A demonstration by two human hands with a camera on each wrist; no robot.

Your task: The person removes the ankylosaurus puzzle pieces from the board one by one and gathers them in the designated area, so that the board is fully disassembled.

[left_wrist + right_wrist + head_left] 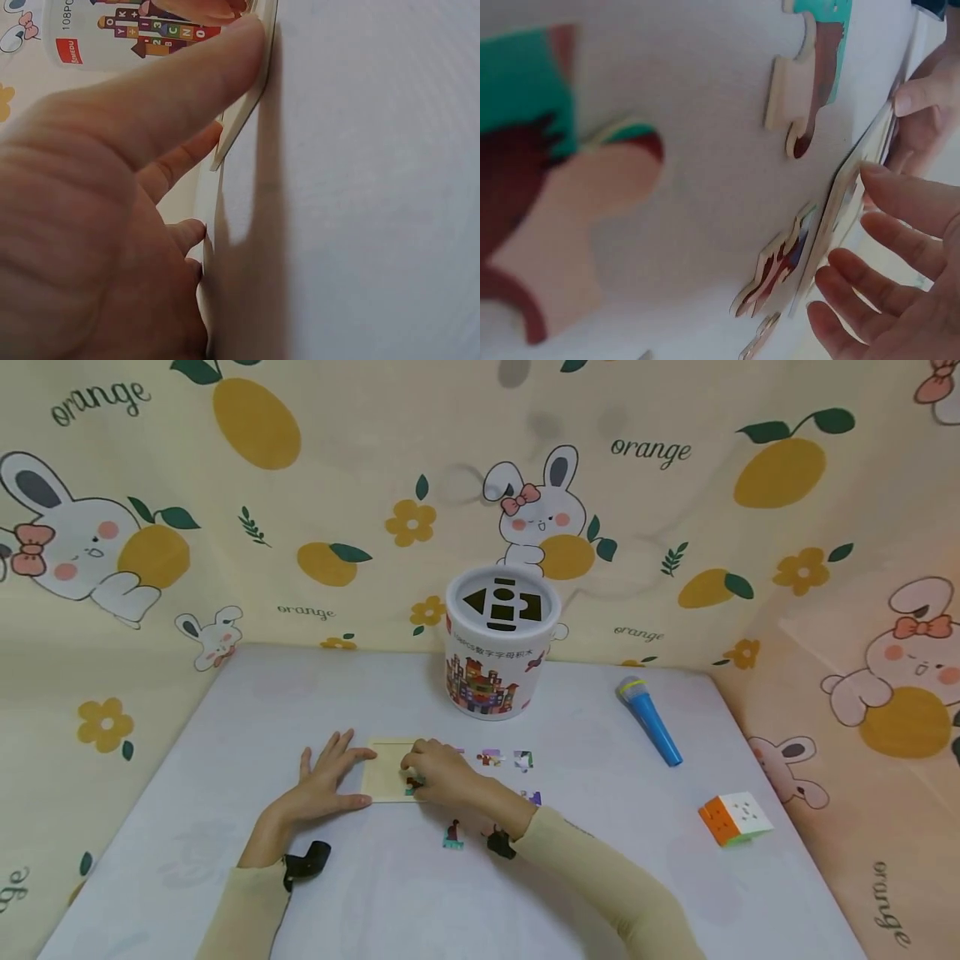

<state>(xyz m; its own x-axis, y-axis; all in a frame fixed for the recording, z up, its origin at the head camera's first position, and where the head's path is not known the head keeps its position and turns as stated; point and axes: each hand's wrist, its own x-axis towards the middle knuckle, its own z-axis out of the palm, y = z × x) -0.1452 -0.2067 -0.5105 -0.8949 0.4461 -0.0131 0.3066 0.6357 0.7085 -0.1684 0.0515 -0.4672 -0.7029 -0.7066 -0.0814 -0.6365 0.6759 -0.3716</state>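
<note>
My left hand (322, 785) rests on the table with its fingers spread, thumb and index finger at the left edge of a thin cream puzzle board (386, 768). In the left wrist view the thumb (195, 86) presses along that edge. My right hand (446, 772) is bent over the board's right part, thumb and fingertips about a small jigsaw piece (413, 784) with teal and dark colours, partly hidden by the hand. In the right wrist view the right thumb (907, 199) reaches over the board's rim (826, 225).
Loose jigsaw pieces (453, 835) lie in front of the board, and several more (523, 760) lie to its right. A white bucket (491, 647) with a shape-sorter lid stands behind. To the right are a blue toy microphone (654, 727) and a puzzle cube (735, 818).
</note>
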